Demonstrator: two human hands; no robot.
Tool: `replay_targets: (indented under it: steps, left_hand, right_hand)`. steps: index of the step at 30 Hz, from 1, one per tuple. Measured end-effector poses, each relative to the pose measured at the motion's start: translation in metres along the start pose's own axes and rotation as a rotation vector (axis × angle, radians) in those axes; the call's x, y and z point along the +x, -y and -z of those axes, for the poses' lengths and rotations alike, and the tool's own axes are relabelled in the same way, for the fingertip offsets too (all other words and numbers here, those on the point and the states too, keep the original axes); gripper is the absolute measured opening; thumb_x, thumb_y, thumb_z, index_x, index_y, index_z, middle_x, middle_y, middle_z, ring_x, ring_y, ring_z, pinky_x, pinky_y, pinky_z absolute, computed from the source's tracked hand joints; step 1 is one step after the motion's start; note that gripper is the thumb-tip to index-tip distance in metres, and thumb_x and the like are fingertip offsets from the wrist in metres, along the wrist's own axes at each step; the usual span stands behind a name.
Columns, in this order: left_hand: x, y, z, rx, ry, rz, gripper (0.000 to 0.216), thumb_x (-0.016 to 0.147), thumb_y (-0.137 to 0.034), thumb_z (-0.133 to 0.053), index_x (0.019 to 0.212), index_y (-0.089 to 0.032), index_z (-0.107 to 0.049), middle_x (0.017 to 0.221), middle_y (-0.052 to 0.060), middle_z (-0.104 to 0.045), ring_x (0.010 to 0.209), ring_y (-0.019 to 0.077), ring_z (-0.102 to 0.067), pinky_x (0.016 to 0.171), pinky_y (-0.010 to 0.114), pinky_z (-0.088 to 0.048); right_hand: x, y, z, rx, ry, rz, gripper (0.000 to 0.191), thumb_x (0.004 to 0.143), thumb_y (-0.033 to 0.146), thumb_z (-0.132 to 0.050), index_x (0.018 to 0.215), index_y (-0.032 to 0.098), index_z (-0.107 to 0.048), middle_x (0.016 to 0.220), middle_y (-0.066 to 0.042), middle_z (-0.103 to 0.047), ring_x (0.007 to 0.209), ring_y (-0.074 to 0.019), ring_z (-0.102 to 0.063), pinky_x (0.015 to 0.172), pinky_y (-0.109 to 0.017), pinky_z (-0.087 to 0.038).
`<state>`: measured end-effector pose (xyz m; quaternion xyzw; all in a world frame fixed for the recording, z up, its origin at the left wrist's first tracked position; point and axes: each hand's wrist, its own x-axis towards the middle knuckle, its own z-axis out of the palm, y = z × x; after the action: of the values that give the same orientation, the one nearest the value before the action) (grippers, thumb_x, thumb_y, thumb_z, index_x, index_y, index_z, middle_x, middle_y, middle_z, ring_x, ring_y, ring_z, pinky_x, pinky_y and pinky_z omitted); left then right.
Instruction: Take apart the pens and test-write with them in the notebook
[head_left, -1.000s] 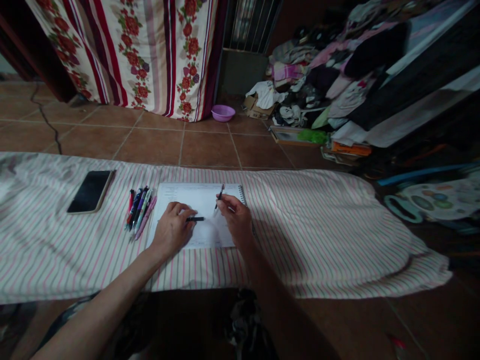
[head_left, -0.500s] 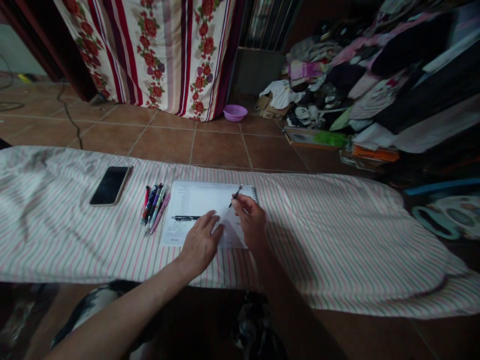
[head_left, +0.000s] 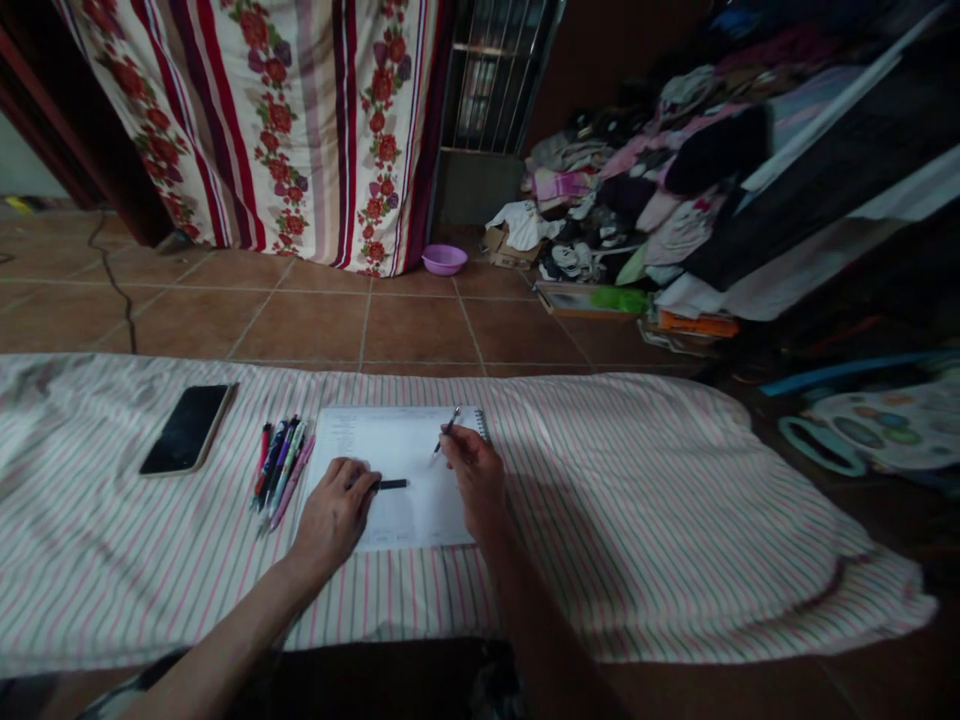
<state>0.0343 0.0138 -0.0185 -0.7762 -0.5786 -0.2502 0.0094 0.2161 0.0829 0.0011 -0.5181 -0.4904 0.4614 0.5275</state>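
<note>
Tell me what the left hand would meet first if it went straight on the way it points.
Most likely the black pen on the notebook, right at the fingertips of the left hand and perhaps already touched; depth is unclear.

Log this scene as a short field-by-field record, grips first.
Left grip: at a dark pen on the notebook; hold unclear
Right grip: holding a tilted pen over the notebook
Notebook: spiral-bound at right edge, on striped cloth
Pen bunch: left of the notebook
Phone: screen up, left of the pen bunch
Floor: purple basin beside floral curtain
</note>
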Motion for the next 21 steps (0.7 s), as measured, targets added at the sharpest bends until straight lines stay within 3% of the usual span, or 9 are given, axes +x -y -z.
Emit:
replay_targets:
  steps: [6,10,13,21]
  left_hand:
    - [0.004,-0.003,0.006,-0.083,-0.028,0.045,0.019,0.087,-0.022,-0.040,0.096,-0.015,-0.055,0.088,0.009,-0.056,0.082,0.0202,-0.054,0.072,0.035,-0.049]
    - [0.010,-0.008,0.007,-0.221,-0.042,0.210,0.022,0.088,-0.024,-0.035,0.101,-0.018,-0.051,0.092,0.007,-0.055,0.077,0.0175,-0.056,0.067,0.031,-0.048]
    - [0.011,-0.011,0.004,-0.395,-0.077,0.290,0.020,0.087,-0.027,-0.036,0.096,-0.019,-0.052,0.087,0.006,-0.056,0.081,0.0185,-0.057,0.072,0.033,-0.046]
    - [0.008,-0.023,-0.001,-0.637,0.051,0.441,0.017,0.085,-0.033,-0.042,0.092,-0.021,-0.051,0.076,0.001,-0.061,0.068,0.0174,-0.056,0.066,0.029,-0.040]
  right_hand:
    - [0.007,0.000,0.003,0.052,-0.039,-0.033,0.028,0.068,0.038,-0.063,0.087,0.017,-0.067,0.070,-0.002,-0.063,0.060,-0.0126,-0.052,0.053,-0.024,-0.042]
    - [0.006,0.001,0.002,0.088,-0.046,-0.019,0.029,0.069,0.038,-0.063,0.089,0.018,-0.066,0.073,-0.002,-0.064,0.061,-0.0119,-0.052,0.054,-0.024,-0.042]
    - [0.004,0.006,0.001,0.085,-0.044,-0.005,0.028,0.069,0.038,-0.061,0.089,0.018,-0.066,0.072,-0.001,-0.063,0.060,-0.0115,-0.051,0.055,-0.024,-0.041]
    - [0.002,0.015,-0.001,0.139,-0.046,0.044,0.025,0.071,0.037,-0.061,0.089,0.019,-0.065,0.072,0.000,-0.063,0.062,-0.0118,-0.053,0.055,-0.024,-0.042]
